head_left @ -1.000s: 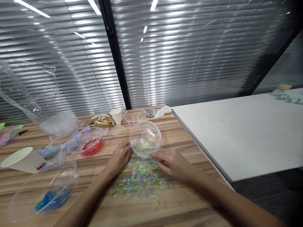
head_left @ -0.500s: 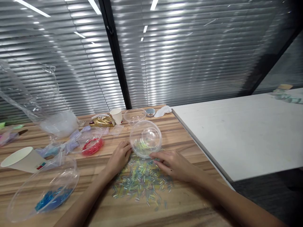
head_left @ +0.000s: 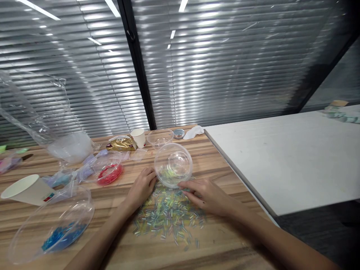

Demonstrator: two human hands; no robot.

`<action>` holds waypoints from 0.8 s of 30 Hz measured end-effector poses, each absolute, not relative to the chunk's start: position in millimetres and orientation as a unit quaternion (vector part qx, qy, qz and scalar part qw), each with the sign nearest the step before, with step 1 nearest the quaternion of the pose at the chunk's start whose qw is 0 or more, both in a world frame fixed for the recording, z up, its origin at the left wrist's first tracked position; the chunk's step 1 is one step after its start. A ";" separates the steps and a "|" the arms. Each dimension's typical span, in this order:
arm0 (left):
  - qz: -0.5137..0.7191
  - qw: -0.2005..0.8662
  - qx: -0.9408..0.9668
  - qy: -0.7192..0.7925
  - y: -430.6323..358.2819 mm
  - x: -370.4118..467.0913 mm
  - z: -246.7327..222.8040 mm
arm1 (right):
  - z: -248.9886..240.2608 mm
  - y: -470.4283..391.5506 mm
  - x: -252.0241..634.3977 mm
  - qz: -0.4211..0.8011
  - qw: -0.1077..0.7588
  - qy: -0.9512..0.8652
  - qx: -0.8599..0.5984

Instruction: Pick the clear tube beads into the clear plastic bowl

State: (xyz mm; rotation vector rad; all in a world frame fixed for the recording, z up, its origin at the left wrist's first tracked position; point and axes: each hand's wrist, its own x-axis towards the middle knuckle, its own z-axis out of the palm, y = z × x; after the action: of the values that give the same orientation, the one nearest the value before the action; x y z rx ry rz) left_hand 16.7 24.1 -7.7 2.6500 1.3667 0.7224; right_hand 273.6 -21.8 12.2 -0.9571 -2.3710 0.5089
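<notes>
2 hands (head_left: 142,186) flank a tilted clear bowl (head_left: 177,161) near loose beads (head_left: 170,213).

From my end I'm seeing silvery slatted blinds (head_left: 225,67) covering the glass, a dark frame bar (head_left: 137,63) slanting between them, light strips (head_left: 39,10) glaring across. Wood-grain table (head_left: 216,161) standing below, white table (head_left: 281,153) adjoining right, dark floor (head_left: 317,227) showing.

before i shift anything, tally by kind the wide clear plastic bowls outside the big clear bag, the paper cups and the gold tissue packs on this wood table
Wide clear plastic bowls: 4
Paper cups: 2
Gold tissue pack: 1
Total: 7
</notes>
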 end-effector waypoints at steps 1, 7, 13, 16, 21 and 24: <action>0.235 0.039 0.863 0.446 24.0 16.7 -7.5 | 12.4 -21.9 273.7 0.190 0.264 -0.877 -0.355; 0.230 0.044 0.864 0.445 23.9 16.3 -7.5 | 13.3 -21.8 273.7 0.193 0.262 -0.875 -0.359; 0.225 0.042 0.865 0.448 24.6 15.7 -8.8 | 13.7 -21.8 273.7 0.194 0.262 -0.875 -0.358; 0.227 0.040 0.864 0.447 24.9 15.8 -8.8 | 13.6 -21.9 273.9 0.197 0.263 -0.874 -0.357; 0.235 0.039 0.863 0.446 24.5 16.2 -8.1 | 13.5 -22.2 273.6 0.194 0.263 -0.874 -0.359; 0.244 0.039 0.862 0.443 24.4 16.4 -7.7 | 13.8 -22.3 273.4 0.190 0.264 -0.875 -0.359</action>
State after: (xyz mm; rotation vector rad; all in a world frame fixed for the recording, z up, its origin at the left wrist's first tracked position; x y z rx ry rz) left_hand 16.4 24.4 -7.7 2.6415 1.3575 0.7479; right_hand 273.4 -22.3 13.8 -0.9706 -2.3654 0.5133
